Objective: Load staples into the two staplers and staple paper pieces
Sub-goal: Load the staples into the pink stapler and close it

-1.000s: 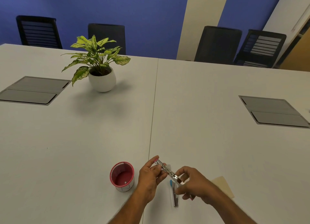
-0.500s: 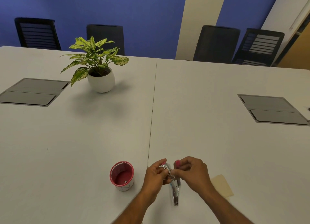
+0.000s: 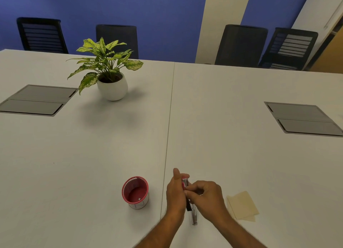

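A small pink stapler [image 3: 185, 181] is held upright between my two hands near the table's front edge. My left hand [image 3: 175, 192] wraps around its left side, thumb pointing up. My right hand [image 3: 205, 194] pinches it from the right with curled fingers. Below the hands, a second stapler [image 3: 194, 215] lies on the table, silvery metal showing, mostly hidden by my right hand. Pale yellow paper pieces [image 3: 242, 205] lie flat to the right of my right hand.
A red cup [image 3: 135, 192] with a small white bit inside stands left of my hands. A potted plant [image 3: 109, 76] sits at the back left. Grey cable hatches [image 3: 39, 100] [image 3: 304, 119] are set into the table; black chairs line the far side.
The stapler, held open and slanted a second ago, is now folded together and upright. Both hands have drawn closer around it.
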Available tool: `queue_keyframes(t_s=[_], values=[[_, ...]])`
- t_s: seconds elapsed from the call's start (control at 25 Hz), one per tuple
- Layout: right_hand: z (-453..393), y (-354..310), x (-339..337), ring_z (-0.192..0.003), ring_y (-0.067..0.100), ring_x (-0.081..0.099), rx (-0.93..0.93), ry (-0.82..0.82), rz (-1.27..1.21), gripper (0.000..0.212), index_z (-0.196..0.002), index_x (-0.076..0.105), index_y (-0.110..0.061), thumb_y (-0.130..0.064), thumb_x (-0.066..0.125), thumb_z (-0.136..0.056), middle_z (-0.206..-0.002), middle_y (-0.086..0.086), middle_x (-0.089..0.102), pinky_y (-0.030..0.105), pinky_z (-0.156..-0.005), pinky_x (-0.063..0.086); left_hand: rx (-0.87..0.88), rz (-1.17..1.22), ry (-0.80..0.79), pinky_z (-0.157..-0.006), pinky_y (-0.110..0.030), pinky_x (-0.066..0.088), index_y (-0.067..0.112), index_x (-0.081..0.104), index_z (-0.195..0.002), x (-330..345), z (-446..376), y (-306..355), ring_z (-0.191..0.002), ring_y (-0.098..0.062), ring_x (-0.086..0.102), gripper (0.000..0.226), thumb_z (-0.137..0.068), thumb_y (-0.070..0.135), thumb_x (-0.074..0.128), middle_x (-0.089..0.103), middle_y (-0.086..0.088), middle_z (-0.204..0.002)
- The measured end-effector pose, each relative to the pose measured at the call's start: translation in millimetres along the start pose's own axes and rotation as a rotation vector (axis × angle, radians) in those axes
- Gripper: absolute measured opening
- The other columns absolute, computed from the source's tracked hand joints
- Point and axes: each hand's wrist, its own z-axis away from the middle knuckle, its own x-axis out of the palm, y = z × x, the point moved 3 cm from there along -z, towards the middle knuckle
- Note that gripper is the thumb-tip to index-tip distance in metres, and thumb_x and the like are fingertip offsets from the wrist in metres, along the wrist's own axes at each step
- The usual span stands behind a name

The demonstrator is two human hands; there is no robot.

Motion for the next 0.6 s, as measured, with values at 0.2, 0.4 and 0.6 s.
queue_keyframes(t_s=[0.2,0.4,0.6], values=[[4.7,16.9,-1.6,-0.076,0.021,0.074,0.245,0.023,-0.35,0.009,-0.075,0.078,-0.016,-0.016,0.086,-0.073,-0.078,0.007,0.077,0.038,-0.071,0.062,-0.029,0.158,0.01,-0.059,-0.031,0.048,0.019,0.071,-0.064,-0.1,-0.8,6.1,-0.067,-0.022,0.056,0.078,-0.075,0.082,0.025,0.057,-0.004,-0.061],[7.9,18.2,10.4,-0.084,0.02,0.069,0.367,-0.318,-0.555,0.018,-0.097,0.079,-0.011,-0.024,0.066,-0.093,-0.09,0.011,0.076,0.036,-0.078,0.054,-0.047,0.234,-0.061,-0.059,-0.028,0.045,0.018,0.067,-0.06,2.5,-4.3,5.4,-0.058,-0.015,0.051,0.071,-0.074,0.079,0.032,0.054,-0.001,-0.056],[4.9,13.4,14.2,-0.079,0.014,0.071,0.379,-0.282,-0.576,0.02,-0.099,0.08,-0.019,-0.019,0.06,-0.096,-0.09,0.006,0.078,0.029,-0.068,0.053,-0.033,0.259,-0.088,-0.061,-0.029,0.046,0.016,0.065,-0.059,3.2,-9.9,6.6,-0.056,-0.016,0.051,0.069,-0.076,0.077,0.036,0.053,-0.003,-0.055]])
